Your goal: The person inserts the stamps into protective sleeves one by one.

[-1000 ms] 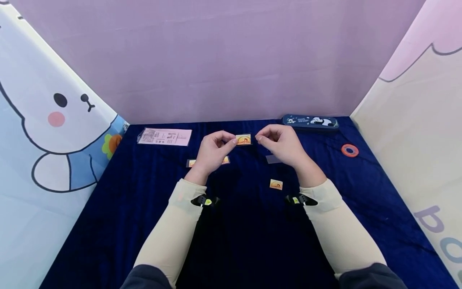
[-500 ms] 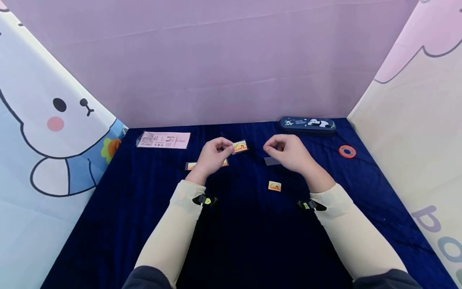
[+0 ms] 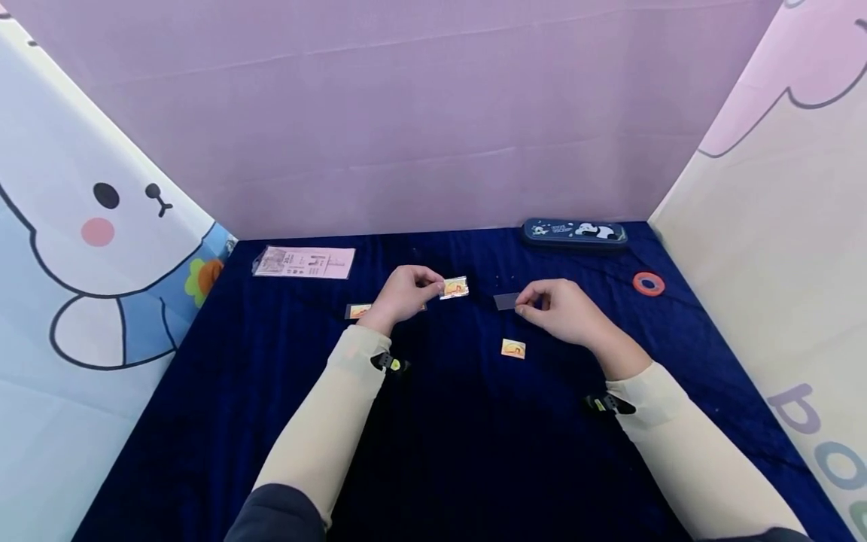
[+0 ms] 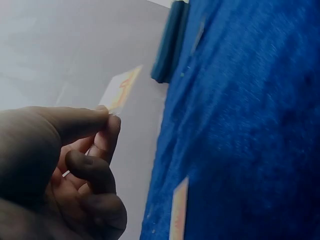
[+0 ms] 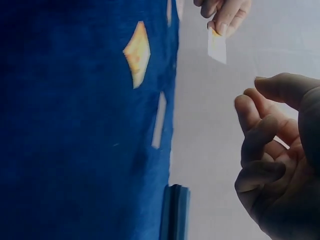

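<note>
My left hand (image 3: 405,292) pinches a small yellow-orange postage stamp in a clear sleeve (image 3: 454,287) between thumb and forefinger. In the left wrist view the sleeved stamp (image 4: 122,92) sticks out tilted past the fingertips. My right hand (image 3: 558,310) is over the right end of an empty clear sleeve (image 3: 505,302) in the head view. The right wrist view shows a gap between its thumb and bent fingers (image 5: 246,112), with nothing between them. A loose stamp (image 3: 513,348) lies on the cloth nearer me. Another sleeved stamp (image 3: 359,311) lies partly hidden behind my left hand.
A pink printed slip in a clear sleeve (image 3: 305,262) lies at the back left. At the back right stands a dark blue panda pencil case (image 3: 574,232), with a red ring-shaped roll (image 3: 649,284) nearer me. Fabric walls surround the blue cloth (image 3: 467,421).
The left hand has brought the sleeved stamp slightly nearer me and turned it. My right hand has moved away from it, rightward and down towards the empty clear sleeve.
</note>
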### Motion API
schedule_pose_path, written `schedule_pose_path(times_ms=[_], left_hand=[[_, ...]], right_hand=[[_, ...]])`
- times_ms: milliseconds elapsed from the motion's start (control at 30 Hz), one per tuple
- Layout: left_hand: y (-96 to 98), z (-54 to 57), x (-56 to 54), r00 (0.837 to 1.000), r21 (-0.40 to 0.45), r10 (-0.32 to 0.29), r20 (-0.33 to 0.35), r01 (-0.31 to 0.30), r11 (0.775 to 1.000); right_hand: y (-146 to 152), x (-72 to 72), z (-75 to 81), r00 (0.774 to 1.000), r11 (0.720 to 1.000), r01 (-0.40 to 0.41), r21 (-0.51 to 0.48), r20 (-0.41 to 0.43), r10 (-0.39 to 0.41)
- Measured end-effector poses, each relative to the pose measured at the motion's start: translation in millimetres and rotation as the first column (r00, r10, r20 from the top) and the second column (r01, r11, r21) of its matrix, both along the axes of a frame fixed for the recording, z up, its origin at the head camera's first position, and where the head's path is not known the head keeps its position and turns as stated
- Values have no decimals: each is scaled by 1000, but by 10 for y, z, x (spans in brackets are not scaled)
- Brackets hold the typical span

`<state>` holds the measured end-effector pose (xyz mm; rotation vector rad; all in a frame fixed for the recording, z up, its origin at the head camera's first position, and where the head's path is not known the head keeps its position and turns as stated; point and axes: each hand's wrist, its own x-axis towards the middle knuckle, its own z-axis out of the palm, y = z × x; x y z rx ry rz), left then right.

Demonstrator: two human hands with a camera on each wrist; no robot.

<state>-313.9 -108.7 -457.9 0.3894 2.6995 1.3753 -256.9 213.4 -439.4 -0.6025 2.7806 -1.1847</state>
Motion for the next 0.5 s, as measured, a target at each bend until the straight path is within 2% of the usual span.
schedule_pose_path(times_ms=[167, 300, 500], left_hand=[[36, -37, -29, 999, -63, 15, 42, -12, 998], [63, -54, -42, 997, -78, 21, 72, -15, 997], [99, -114, -72, 995, -116, 31, 99, -20, 993]], right_hand=[[84, 45, -113, 996, 995, -54, 78, 78, 48], [120, 75, -166, 987, 988, -96, 121, 140, 79], [101, 98, -216, 978, 976, -146, 160, 170, 118]])
